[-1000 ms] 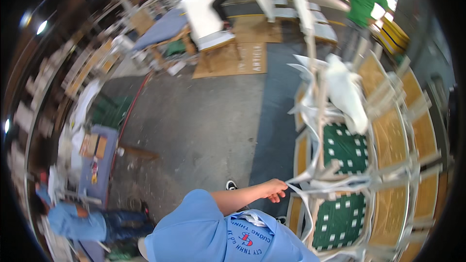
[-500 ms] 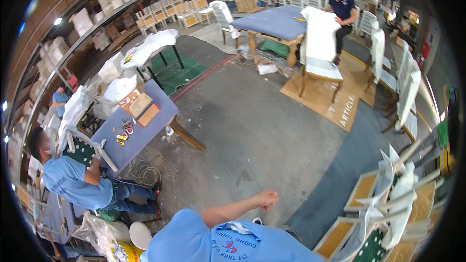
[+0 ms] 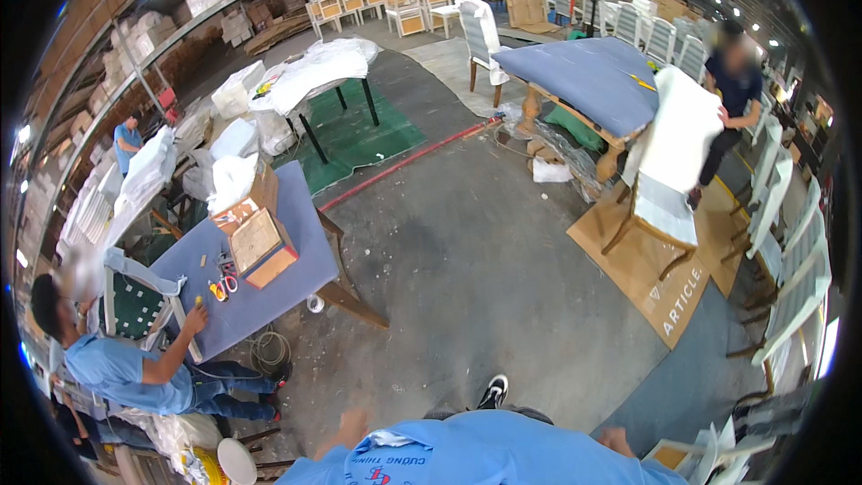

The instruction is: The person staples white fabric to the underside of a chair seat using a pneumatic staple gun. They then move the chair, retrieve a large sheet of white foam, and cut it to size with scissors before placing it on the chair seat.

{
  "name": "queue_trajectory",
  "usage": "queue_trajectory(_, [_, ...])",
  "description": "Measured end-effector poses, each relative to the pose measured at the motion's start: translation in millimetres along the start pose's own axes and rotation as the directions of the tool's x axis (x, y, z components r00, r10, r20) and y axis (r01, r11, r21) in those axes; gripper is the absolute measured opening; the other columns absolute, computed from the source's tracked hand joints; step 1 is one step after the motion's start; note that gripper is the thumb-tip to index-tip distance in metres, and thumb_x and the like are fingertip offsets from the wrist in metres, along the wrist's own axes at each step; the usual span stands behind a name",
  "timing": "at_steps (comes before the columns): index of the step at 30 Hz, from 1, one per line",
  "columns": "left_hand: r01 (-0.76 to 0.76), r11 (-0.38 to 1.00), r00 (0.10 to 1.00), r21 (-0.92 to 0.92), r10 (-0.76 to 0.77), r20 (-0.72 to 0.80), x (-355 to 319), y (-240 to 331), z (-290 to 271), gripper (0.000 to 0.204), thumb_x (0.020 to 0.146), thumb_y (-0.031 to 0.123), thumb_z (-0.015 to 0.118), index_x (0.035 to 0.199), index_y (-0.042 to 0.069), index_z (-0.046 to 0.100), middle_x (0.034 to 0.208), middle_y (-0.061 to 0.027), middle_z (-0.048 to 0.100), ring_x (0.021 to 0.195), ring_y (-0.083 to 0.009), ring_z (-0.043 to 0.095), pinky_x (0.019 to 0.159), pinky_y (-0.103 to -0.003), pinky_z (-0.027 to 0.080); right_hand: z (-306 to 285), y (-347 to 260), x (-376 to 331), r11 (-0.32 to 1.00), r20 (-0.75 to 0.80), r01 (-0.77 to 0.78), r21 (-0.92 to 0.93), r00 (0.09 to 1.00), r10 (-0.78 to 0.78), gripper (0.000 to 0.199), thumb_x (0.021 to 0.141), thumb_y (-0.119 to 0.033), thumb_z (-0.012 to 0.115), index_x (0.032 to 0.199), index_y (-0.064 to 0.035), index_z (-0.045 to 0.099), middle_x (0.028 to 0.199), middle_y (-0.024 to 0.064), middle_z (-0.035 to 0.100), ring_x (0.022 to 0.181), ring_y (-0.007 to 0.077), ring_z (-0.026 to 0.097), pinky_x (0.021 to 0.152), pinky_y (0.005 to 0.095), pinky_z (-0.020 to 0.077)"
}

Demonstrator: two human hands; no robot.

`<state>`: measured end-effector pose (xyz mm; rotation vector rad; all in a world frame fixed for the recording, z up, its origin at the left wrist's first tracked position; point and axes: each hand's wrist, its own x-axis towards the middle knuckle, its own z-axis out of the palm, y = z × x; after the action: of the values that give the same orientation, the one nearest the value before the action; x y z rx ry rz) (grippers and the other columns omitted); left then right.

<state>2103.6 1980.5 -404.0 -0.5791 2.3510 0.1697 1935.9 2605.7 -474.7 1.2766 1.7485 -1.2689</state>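
Observation:
My left hand point(image 3: 353, 424) hangs low beside my blue shirt point(image 3: 449, 454), smeared by motion, so its fingers do not show clearly. On the other side, my right hand point(image 3: 615, 438) is partly hidden by the shirt, and its fingers cannot be made out. No object shows in either hand. One dark shoe point(image 3: 493, 392) with a white toe steps out on the grey floor point(image 3: 431, 260). Nearest to my right hand are pale unfinished chair frames point(image 3: 709, 454) at the lower right edge.
At left, a co-worker point(image 3: 126, 373) reaches over a blue-topped table point(image 3: 287, 216) with scissors point(image 3: 230, 284) and a wooden box point(image 3: 260, 247). Ahead right, another person point(image 3: 734, 81) holds a white-covered chair point(image 3: 669, 153) on cardboard point(image 3: 620, 256). Upholstered chairs point(image 3: 790, 278) line the right.
My left hand has swung from in front of me back to my left side. My right hand has come into view. The view has shifted, and the left co-worker's hand now reaches onto the table.

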Motion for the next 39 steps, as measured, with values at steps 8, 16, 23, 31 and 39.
queue_trajectory(8, [0.723, 0.096, 0.673, -0.684, -0.320, 0.667, 107.9, 9.9, -49.9, 0.023, 0.084, 0.022, 0.066, 0.098, 0.008, 0.079, 0.091, -0.0172, 0.075, 0.082, -0.0353, 0.074, 0.070, -0.048, 0.058, 184.5, -459.6, 56.2, 0.750, 0.139, 0.631, -0.196, 0.776, -0.616, 0.024, 0.101, -0.027, 0.056, 0.113, -0.0060, 0.061, 0.085, 0.0094, 0.065, 0.058, 0.0199, 0.063, 0.048, 0.0348, 0.0519])
queue_trajectory(16, [0.512, 0.180, 0.847, -0.840, -0.268, 0.459, 404.1, 8.2, -275.9, 0.028, 0.091, 0.025, 0.061, 0.104, 0.007, 0.077, 0.091, -0.0174, 0.075, 0.077, -0.0356, 0.073, 0.065, -0.048, 0.056, 383.7, -620.3, 77.7, 0.827, 0.317, 0.474, -0.303, 0.868, -0.381, 0.014, 0.100, -0.012, 0.051, 0.109, -0.0094, 0.061, 0.081, 0.0041, 0.062, 0.059, 0.0170, 0.061, 0.043, 0.0323, 0.0446])
queue_trajectory(23, [-0.146, 0.006, 0.947, -0.989, -0.288, -0.142, 717.4, -21.7, -640.7, 0.029, 0.102, 0.020, 0.056, 0.127, 0.008, 0.063, 0.097, -0.0049, 0.069, 0.064, -0.0116, 0.062, 0.054, -0.027, 0.049, 453.0, -698.6, 106.1, 0.808, 0.319, 0.253, -0.532, 0.944, -0.085, 0.012, 0.098, -0.018, 0.059, 0.102, -0.0086, 0.064, 0.078, 0.0057, 0.065, 0.059, 0.0203, 0.063, 0.046, 0.0350, 0.0470])
queue_trajectory(31, [0.060, 0.005, 0.981, -0.998, -0.187, 0.058, 908.1, -12.2, -793.3, 0.017, 0.099, 0.015, 0.056, 0.109, 0.008, 0.068, 0.085, -0.0017, 0.067, 0.066, -0.0131, 0.062, 0.056, -0.030, 0.051, 585.4, -957.9, 150.2, 0.923, 0.193, 0.008, -0.384, 0.979, 0.072, 0.013, 0.098, -0.019, 0.062, 0.094, -0.0068, 0.063, 0.070, 0.0057, 0.058, 0.052, 0.0198, 0.057, 0.041, 0.0366, 0.0422])
queue_trajectory(39, [0.660, 0.209, 0.751, -0.722, -0.226, 0.621, 939.7, -61.6, -814.5, 0.034, 0.096, 0.027, 0.057, 0.118, 0.005, 0.070, 0.105, -0.0163, 0.070, 0.089, -0.0305, 0.067, 0.077, -0.039, 0.053, 799.3, -1362.6, 128.1, 0.715, 0.352, 0.678, -0.171, 0.719, -0.599, 0.024, 0.098, -0.016, 0.063, 0.116, 0.0000, 0.064, 0.083, 0.0031, 0.063, 0.063, 0.0123, 0.058, 0.058, 0.0279, 0.0484])
